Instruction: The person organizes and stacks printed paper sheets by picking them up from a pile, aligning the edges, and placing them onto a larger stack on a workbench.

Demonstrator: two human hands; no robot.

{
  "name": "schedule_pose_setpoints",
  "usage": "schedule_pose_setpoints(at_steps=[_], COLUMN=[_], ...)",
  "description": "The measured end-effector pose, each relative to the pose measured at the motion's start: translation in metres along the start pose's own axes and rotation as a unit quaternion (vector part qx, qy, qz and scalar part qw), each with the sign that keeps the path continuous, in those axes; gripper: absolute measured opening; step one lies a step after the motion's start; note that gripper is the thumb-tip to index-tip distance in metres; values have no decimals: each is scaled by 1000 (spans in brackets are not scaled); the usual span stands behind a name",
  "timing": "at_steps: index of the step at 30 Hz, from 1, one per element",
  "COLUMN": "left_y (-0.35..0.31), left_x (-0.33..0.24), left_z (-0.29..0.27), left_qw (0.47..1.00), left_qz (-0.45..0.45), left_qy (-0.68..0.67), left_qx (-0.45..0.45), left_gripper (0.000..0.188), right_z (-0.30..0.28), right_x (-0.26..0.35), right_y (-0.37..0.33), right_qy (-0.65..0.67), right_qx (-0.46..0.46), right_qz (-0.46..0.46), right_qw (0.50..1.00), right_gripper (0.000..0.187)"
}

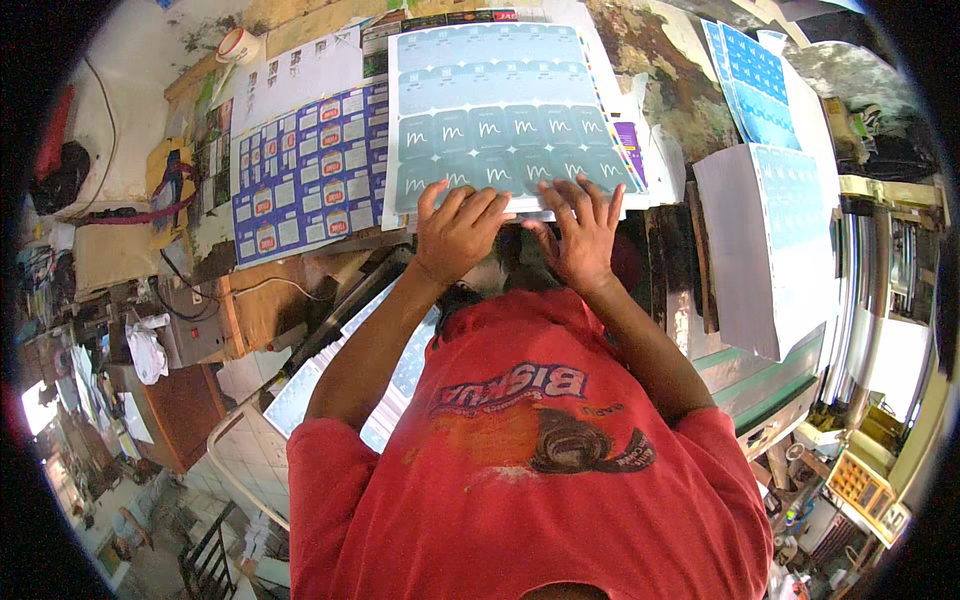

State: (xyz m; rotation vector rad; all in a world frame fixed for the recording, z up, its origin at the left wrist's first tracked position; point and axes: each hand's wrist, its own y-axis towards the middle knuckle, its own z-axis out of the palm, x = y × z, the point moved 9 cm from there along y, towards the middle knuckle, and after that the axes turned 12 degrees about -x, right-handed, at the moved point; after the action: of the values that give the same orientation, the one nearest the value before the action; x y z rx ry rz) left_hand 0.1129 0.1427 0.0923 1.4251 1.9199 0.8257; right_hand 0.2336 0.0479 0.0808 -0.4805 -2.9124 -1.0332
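A stack of printed sheets [490,80] lies in front of me, light blue at its far part and grey-green with rounded panels nearer me. On its near edge, toward the left, rests my left hand [462,230], with its fingers stretched forward onto the top sheet. My right hand [580,230] lies at the same edge farther right, fingers spread on the paper and thumb out along the edge. Neither hand is visibly closed round anything. The undersides of both hands and the space under the sheet edge are hidden.
Blue-purple printed sheets [300,180] lie left of the stack, with a white cup [238,46] beyond. At right stand a thick pile of white paper [745,250] and bright blue sheets [755,80]. More printed sheets [400,345] sit below my left arm. A wooden cabinet [165,410] is farther left.
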Motion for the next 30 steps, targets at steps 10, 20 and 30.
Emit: schedule_pose_setpoints(at_steps=[10, 20, 30], left_y=[-17, -18, -19], left_x=[27, 57, 54], left_z=[22, 60, 57], left_qw=[979, 933, 944], left_qz=[-199, -316, -281], left_qy=[43, 8, 5], left_qx=[26, 169, 170], left_gripper=[30, 21, 29], right_z=[37, 83, 72], right_x=[-7, -20, -17], right_y=[11, 33, 33], right_qy=[50, 69, 77], right_qx=[18, 207, 209], right_qz=[-7, 50, 42], right_qw=[999, 975, 974], right_gripper=[33, 20, 24])
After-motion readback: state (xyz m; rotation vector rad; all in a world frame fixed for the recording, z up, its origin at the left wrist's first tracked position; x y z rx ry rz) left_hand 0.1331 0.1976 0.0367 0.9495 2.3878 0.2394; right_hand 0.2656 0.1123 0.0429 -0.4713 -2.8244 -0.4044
